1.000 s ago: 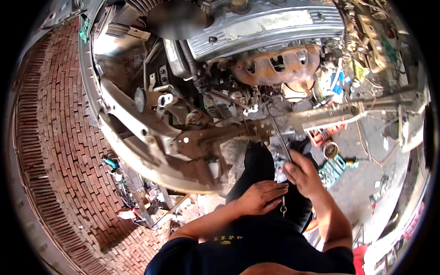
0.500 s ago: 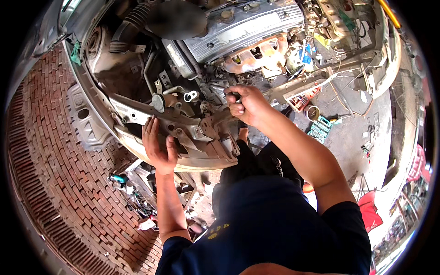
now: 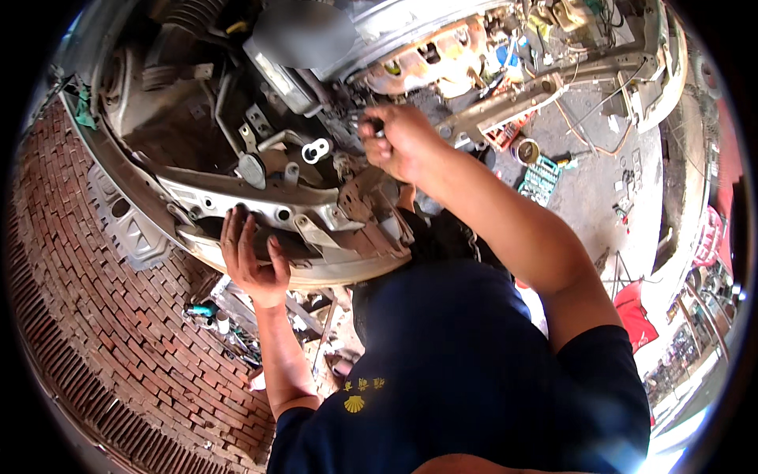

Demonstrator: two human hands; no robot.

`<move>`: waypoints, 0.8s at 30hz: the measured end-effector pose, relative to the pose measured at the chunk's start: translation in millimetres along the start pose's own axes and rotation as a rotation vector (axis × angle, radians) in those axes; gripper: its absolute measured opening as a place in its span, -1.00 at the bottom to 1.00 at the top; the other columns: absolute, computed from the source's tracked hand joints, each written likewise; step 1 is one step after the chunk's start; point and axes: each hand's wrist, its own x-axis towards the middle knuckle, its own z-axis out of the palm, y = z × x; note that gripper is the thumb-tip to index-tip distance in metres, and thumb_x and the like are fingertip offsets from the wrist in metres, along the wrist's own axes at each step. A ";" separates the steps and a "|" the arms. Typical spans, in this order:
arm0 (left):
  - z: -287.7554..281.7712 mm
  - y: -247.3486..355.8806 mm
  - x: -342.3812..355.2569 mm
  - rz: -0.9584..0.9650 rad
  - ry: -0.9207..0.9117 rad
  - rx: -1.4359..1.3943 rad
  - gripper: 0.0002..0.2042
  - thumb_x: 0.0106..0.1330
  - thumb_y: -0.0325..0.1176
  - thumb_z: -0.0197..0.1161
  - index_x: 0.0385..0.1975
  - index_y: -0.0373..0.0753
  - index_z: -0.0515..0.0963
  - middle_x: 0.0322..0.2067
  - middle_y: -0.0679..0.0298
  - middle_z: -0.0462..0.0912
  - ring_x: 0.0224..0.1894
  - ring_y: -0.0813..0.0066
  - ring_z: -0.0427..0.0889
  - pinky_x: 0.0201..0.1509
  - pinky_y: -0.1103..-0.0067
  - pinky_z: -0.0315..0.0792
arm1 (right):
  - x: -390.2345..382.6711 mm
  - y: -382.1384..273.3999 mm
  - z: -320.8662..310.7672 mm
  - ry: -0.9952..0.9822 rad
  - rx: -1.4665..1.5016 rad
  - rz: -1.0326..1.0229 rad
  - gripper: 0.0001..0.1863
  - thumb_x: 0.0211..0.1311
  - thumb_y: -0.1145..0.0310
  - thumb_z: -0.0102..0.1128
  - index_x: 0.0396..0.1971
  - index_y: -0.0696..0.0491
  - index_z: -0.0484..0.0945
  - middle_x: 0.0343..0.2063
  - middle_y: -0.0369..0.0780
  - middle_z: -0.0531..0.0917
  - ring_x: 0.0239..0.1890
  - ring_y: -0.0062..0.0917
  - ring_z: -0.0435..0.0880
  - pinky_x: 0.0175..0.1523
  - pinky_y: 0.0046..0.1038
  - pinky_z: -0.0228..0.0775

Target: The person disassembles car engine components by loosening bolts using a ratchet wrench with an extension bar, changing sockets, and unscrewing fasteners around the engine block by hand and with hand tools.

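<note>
My right hand (image 3: 399, 141) is closed around a dark metal tool (image 3: 379, 126), mostly hidden by my fingers, reaching into the car's engine bay beside a corroded bracket (image 3: 353, 201) and below the rusty exhaust manifold (image 3: 450, 55). My left hand (image 3: 257, 265) rests with fingers spread on the pale metal front panel (image 3: 283, 212), left of my right hand. A white metal fitting (image 3: 315, 151) and a round dark cap (image 3: 253, 169) sit between my two hands. The far end of the tool is too hidden to make out.
A crossmember (image 3: 517, 103) runs to the right. Below it lie a red tool tray (image 3: 502, 136), a can (image 3: 524, 151) and a teal socket case (image 3: 539, 178). A sheet-metal shield (image 3: 134, 217) lies on the brick paving (image 3: 95, 300); red cloth (image 3: 636, 314) is at lower right.
My right hand has moved up and left from near my legs into the engine bay with the tool. My left hand has left it and spread onto the front panel. The view has shifted.
</note>
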 end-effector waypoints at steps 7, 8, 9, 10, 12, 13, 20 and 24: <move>2.6 -0.9 -0.5 -0.009 -0.010 -0.004 -0.61 0.38 -0.40 0.19 0.14 -0.48 0.58 0.21 -0.14 0.62 0.30 -0.19 0.56 0.41 0.14 0.40 | 9.7 4.3 17.6 0.031 -0.010 -0.036 -0.77 0.62 0.41 -0.24 0.14 0.11 0.27 -0.38 -0.16 0.50 -0.62 -0.65 0.24 -0.56 -0.58 0.02; 3.1 -3.0 -2.5 -0.018 -0.008 -0.002 -0.60 0.33 -0.39 0.23 0.12 -0.46 0.60 0.21 -0.16 0.62 0.29 -0.22 0.57 0.39 0.13 0.41 | 10.1 7.0 19.2 0.035 -0.012 -0.026 -0.77 0.62 0.41 -0.24 0.14 0.11 0.27 -0.38 -0.16 0.50 -0.62 -0.65 0.24 -0.56 -0.58 0.02; 3.2 -4.3 -3.8 -0.026 -0.013 -0.001 -0.60 0.33 -0.39 0.23 0.12 -0.46 0.60 0.21 -0.16 0.62 0.29 -0.22 0.57 0.39 0.13 0.41 | 10.1 9.8 21.0 0.041 -0.046 -0.042 -0.79 0.62 0.40 -0.20 0.12 0.10 0.28 -0.36 -0.15 0.52 -0.61 -0.65 0.27 -0.57 -0.59 0.04; 3.0 -4.4 -4.2 -0.024 -0.012 0.000 -0.60 0.32 -0.39 0.23 0.12 -0.46 0.60 0.21 -0.16 0.62 0.29 -0.22 0.57 0.40 0.13 0.41 | 9.4 12.1 23.2 0.048 -0.080 -0.059 -0.81 0.62 0.40 -0.17 0.10 0.08 0.29 -0.34 -0.14 0.54 -0.60 -0.64 0.29 -0.58 -0.60 0.06; 3.8 -4.0 -4.6 -0.022 -0.008 -0.007 -0.60 0.33 -0.39 0.23 0.12 -0.45 0.61 0.21 -0.16 0.61 0.29 -0.22 0.57 0.39 0.13 0.41 | 9.7 8.6 18.6 0.061 -0.060 -0.073 -0.83 0.61 0.40 -0.11 0.07 0.07 0.29 -0.34 -0.13 0.56 -0.60 -0.65 0.31 -0.59 -0.62 0.08; 4.1 -3.5 -3.5 -0.028 -0.012 -0.008 -0.60 0.33 -0.39 0.23 0.12 -0.45 0.61 0.21 -0.16 0.61 0.29 -0.22 0.57 0.39 0.13 0.41 | 9.9 4.5 12.3 0.070 -0.037 -0.096 -0.84 0.60 0.39 -0.05 0.04 0.05 0.30 -0.34 -0.13 0.58 -0.60 -0.66 0.34 -0.61 -0.63 0.10; 3.7 -7.7 -4.1 0.003 0.003 -0.017 -0.62 0.42 -0.36 0.22 0.12 -0.47 0.61 0.21 -0.13 0.63 0.29 -0.17 0.57 0.40 0.14 0.41 | 3.7 -35.8 -17.1 -0.056 -0.265 -0.102 -0.80 0.51 0.26 0.07 -0.35 0.01 0.52 -0.61 -0.38 0.44 -0.66 -0.64 0.23 -0.54 -0.54 0.09; 3.1 -8.6 -6.5 -0.003 0.003 -0.008 -0.63 0.42 -0.35 0.22 0.11 -0.47 0.61 0.21 -0.12 0.63 0.29 -0.16 0.58 0.40 0.14 0.41 | 14.4 -35.0 -27.5 0.050 -0.489 -0.175 -0.79 0.53 0.27 0.03 -0.35 0.00 0.52 -0.62 -0.38 0.39 -0.67 -0.63 0.20 -0.54 -0.53 0.06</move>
